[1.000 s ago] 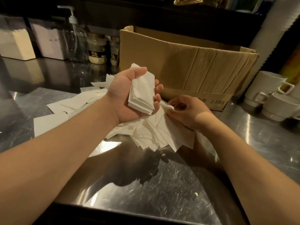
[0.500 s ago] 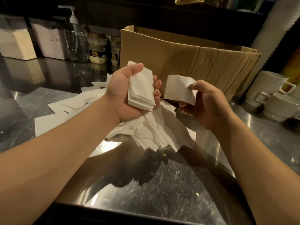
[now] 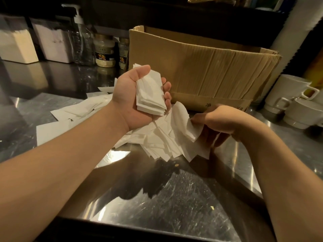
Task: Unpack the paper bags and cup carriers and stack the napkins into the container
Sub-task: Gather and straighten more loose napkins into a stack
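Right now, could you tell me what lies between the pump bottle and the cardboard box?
In the head view, two labelled jars stand between the pump bottle and the cardboard box.

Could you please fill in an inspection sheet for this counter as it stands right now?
Surface: scratched steel counter, a few crumbs on it.
Job's things: neat napkin stack in the raised left palm; loose napkin pile spread on the counter; single napkin lifted from the pile's right side.
Clutter: open cardboard box behind the pile; white mugs at right; pump bottle, two jars and two white-filled tubs at back left.
Hands: left hand holds the stack; right hand pinches the single napkin.
Cables: nothing seen.
Surroundings: dark shelving behind; dim, warm light.
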### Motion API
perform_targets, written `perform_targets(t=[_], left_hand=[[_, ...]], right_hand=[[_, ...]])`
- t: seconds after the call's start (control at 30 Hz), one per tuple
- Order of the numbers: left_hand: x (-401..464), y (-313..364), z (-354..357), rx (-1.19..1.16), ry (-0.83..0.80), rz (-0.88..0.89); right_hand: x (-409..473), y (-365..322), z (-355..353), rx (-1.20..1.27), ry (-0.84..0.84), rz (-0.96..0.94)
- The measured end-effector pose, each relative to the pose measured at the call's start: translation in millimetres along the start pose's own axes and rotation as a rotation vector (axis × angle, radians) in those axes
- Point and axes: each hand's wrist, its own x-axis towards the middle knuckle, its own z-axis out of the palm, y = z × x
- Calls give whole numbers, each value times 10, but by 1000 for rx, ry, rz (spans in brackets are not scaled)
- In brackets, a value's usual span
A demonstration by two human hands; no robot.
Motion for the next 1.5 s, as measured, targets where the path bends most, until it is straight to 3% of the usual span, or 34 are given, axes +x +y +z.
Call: perform_targets(t=[0.17,0.3,0.6,0.7,0.77,0.87,1.0,1.2,1.33,1.5], left_hand=[[0,-1,0,1,8,-5],[4,-4,2,17,8,-5],[-1,-8,5,33,39,0],[3,-4,4,35,23,2],[5,-1,4,36,16,4],[3,-2,12,32,7,3],[3,-1,10,33,26,3],[5,6,0,40,20,-3],[7,5,-6,34,12,-5],[14,0,-8,45,26,-2]], right_hand=[[58,19,15,-8,130,-59],[101,13,121,188,117,-140],[227,94,122,328,171,-252],[151,103,-13,596,21,-294],[96,102,-60,633,-113,-307],[98,97,14,442,-171,-271],[96,67,114,-6,-58,-301],[122,47,129,-91,-35,-579],[104,23,191,-197,-146,-524],[108,22,200,-183,-138,-515]])
